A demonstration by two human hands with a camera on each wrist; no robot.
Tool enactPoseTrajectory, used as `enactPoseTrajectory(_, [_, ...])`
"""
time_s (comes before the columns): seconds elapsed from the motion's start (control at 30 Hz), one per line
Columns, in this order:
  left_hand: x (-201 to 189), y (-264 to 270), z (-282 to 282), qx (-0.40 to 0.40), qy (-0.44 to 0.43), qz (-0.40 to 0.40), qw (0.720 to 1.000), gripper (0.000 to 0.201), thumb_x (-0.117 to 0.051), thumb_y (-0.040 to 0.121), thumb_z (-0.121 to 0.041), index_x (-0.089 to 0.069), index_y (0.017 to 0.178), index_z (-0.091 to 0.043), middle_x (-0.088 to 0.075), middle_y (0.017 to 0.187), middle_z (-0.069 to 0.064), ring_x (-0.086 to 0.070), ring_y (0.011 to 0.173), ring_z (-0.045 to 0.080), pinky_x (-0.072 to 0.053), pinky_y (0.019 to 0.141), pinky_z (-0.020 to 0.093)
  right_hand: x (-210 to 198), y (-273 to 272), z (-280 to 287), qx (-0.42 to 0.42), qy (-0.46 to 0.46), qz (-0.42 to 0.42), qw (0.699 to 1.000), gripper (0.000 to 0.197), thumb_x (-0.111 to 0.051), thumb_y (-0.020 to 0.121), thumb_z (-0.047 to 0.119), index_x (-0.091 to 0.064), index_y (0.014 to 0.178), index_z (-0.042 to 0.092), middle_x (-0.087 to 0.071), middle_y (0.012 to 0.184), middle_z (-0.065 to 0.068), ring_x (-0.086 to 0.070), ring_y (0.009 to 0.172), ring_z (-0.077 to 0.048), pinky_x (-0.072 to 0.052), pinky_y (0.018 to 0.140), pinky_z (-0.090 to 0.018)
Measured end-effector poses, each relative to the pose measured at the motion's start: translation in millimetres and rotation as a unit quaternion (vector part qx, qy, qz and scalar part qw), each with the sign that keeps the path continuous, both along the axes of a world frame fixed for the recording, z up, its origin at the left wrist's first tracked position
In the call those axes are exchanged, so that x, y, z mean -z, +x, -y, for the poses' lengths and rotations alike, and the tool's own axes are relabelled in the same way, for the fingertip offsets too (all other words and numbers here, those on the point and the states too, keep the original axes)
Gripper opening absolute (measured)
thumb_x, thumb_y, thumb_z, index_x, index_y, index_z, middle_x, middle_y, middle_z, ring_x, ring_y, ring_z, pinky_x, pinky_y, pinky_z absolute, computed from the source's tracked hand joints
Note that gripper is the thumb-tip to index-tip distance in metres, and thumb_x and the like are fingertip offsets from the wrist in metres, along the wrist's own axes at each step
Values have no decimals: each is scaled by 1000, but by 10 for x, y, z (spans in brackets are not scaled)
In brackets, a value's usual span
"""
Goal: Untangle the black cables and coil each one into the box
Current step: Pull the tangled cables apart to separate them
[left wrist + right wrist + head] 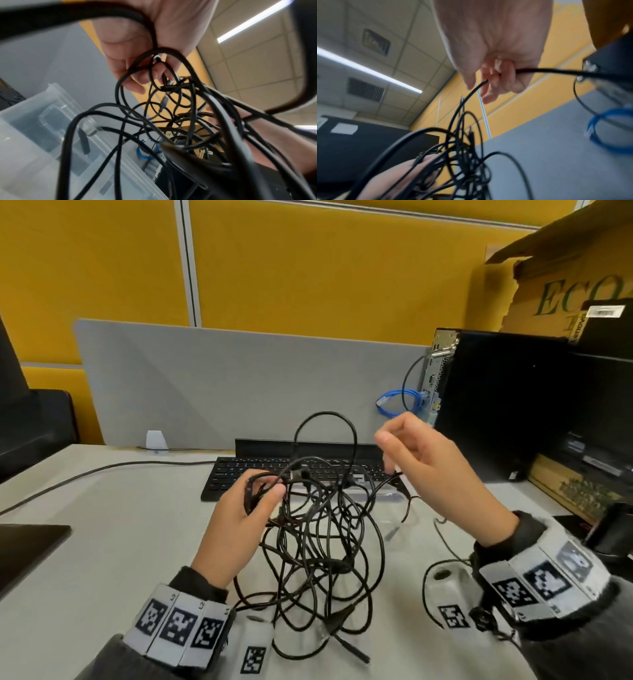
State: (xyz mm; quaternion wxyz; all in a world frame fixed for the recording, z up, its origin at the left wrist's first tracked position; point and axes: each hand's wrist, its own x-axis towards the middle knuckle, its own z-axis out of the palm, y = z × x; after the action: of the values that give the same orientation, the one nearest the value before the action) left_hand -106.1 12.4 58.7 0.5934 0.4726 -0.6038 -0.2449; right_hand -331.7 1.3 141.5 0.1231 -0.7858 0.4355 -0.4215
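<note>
A loose tangle of black cables [322, 546] hangs over the white table, its lower loops and a plug lying on the surface. My left hand [246, 508] grips a bunch of strands at the tangle's upper left, fingers curled round them [130, 40]. My right hand [421, 460] is raised to the upper right, and the right wrist view shows its fingers [496, 75] curled round a single black strand that runs down into the tangle [462, 155]. A clear plastic box [390, 495] sits behind the tangle, mostly hidden; its walls [30, 142] show in the left wrist view.
A black keyboard [246, 470] lies behind the cables before a grey divider [222, 378]. A black computer tower [496, 405] with a blue cable [394, 404] stands at the right, a cardboard box [565, 278] above it. Another black cable [102, 470] crosses the table's left.
</note>
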Motion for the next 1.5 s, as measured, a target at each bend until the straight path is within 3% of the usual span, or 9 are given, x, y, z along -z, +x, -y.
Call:
enactPoseTrajectory(0.2, [2,11,23,-31,16,-43,998,8,-56,90,-22,-58,86,-28,-59,73,-5,-54,61,9,-41,52,19,-59,-212,-145,-70,86,-110,988,44,-63,73,46,-53,57,6,-38,48,7,-33,45,-5,-32,46,-9])
enactPoseTrajectory(0.43, [-2,89,73,-69,33,-77,994,12,-55,92,-18,-54,81,-22,-51,69,-6,-47,58,11,-39,51,18,59,-411,-16,4,-50,219,974,49,-53,91,8,-37,48,26,-36,47,11,-34,47,-4,-35,48,-13])
enactPoseTrajectory(0.57, [-9,177,91,-88,34,-76,993,15,-55,91,-14,-53,80,-23,-53,71,-6,-46,62,7,-36,59,27,19,-644,81,47,-59,469,880,43,-44,84,1,-23,54,22,-24,47,10,-21,44,-10,-21,43,-22])
enactPoseTrajectory(0.7, [-39,150,67,-77,30,-67,994,15,-55,91,-15,-53,81,-25,-52,71,-7,-46,63,7,-37,60,25,84,-814,178,110,-107,531,833,40,-41,81,1,-17,57,22,-21,45,12,-16,44,-13,-13,45,-29])
enactPoseTrajectory(0.87, [-68,169,47,-65,23,-84,994,13,-52,93,-18,-52,83,-27,-51,71,-6,-46,62,9,-37,57,26,176,-829,275,221,-95,90,966,22,-55,91,17,-45,72,17,-45,64,3,-42,55,-8,-35,54,-21])
enactPoseTrajectory(1.0, [-65,143,30,-65,36,-95,993,13,-50,94,-20,-52,85,-28,-48,69,-4,-43,59,11,-36,52,25,293,-499,76,145,-2,-225,964,41,-29,86,60,-54,90,28,-54,84,12,-53,78,-6,-47,70,-27])
enactPoseTrajectory(1.1, [-55,102,23,-72,49,-108,990,14,-49,95,-20,-50,84,-28,-45,68,-2,-40,58,12,-35,51,26,345,-195,-183,57,5,-232,971,51,-20,79,71,-48,78,28,-53,71,9,-51,67,-4,-43,62,-22])
enactPoseTrajectory(1.27, [-65,113,25,-79,75,-133,985,14,-46,97,-21,-47,84,-26,-43,67,-2,-37,54,11,-33,48,25,390,34,-315,-37,-82,-238,967,40,-52,75,67,-31,77,33,-41,71,18,-39,64,-6,-35,55,-17])
enactPoseTrajectory(1.5, [-80,117,19,-79,92,-157,980,16,-43,98,-21,-45,83,-27,-39,64,-3,-31,47,9,-28,39,20,438,-34,-160,4,50,-316,947,48,-27,88,61,-60,88,25,-52,86,13,-51,80,-5,-45,76,-25])
